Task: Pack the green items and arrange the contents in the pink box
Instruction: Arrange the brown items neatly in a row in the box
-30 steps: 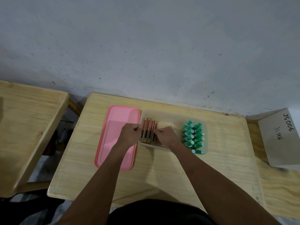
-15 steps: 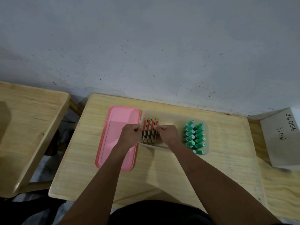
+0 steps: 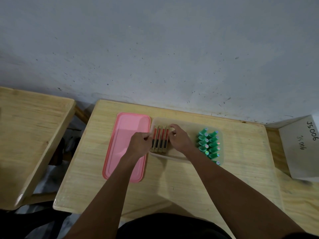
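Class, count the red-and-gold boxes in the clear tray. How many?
4. The red-and-gold boxes lie side by side at the left end of the clear tray, between the left hand and right hand; the hands may hide more.

Dim, flat indoor light with a cool grey cast; no lamp shows. The wall (image 3: 155,49) is evenly lit, and its specks look slightly grainy. Soft, faint shadows lie on the wooden surface (image 3: 172,190) beneath the forearms and along its near edge. The pink lid (image 3: 127,152) has a paler patch across its far half. Tiny glints sparkle on the caps of the green items (image 3: 209,144). The left hand (image 3: 140,144) and right hand (image 3: 180,140) are a little soft at the edges, and the red and gold boxes (image 3: 160,140) between them look muted. Dark clothing at the near edge loses all detail. Wide-angle distortion tilts the side surface (image 3: 34,126) on the left and the white box (image 3: 300,149) on the right outward.
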Available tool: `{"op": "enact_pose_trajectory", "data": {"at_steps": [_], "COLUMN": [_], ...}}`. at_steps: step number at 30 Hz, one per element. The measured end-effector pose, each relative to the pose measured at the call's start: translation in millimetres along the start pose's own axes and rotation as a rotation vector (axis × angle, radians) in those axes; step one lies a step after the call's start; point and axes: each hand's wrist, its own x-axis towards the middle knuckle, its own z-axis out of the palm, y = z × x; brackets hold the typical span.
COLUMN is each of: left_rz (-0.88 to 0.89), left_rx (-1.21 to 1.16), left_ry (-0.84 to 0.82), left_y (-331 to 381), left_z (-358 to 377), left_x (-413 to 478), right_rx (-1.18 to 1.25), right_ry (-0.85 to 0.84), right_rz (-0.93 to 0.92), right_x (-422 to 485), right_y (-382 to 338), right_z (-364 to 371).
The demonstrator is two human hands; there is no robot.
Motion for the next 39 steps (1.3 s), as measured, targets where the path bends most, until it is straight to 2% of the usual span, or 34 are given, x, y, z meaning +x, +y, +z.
{"op": "enact_pose_trajectory", "data": {"at_steps": [13, 21, 24, 27, 29, 34, 36, 39], "left_rz": [0.008, -0.006, -0.013, -0.012, -0.009, -0.018, -0.006, 0.009], "left_rx": [0.005, -0.009, -0.019, -0.014, -0.020, -0.038, -0.033, -0.033], "left_ry": [0.009, 0.007, 0.000, 0.003, 0.007, -0.004, -0.002, 0.003], "left_y": [-3.9, -3.9, -4.9, -2.9, -3.2, -3.7, -2.3, -0.6], "left_z": [1.7, 1.7, 1.8, 2.1, 2.0, 1.0, 0.4, -0.5], "left_x": [3.6, 3.4, 3.3, 2.6, 3.4, 2.8, 1.6, -0.5], "right_rx": [-0.162, -0.073, -0.060, -0.198, -0.327, -0.586, -0.591, -0.513], "right_ry": [-0.060, -0.025, 0.088, 0.291, 0.357, 0.163, 0.121, 0.147], "right_rz": [-0.094, -0.038, -0.012, -0.004, 0.010, 0.133, 0.139, 0.121], "right_x": [2.8, 3.1, -0.7, -9.7, -15.4, -15.4, -13.9, -11.1], "right_y": [-3.3, 0.0, 2.2, 6.3, 9.8, 14.5, 18.8, 27.8], "right_z": [-2.5, -2.8, -6.3, -16.7, -23.4, -22.4, -17.4, -13.0]}}
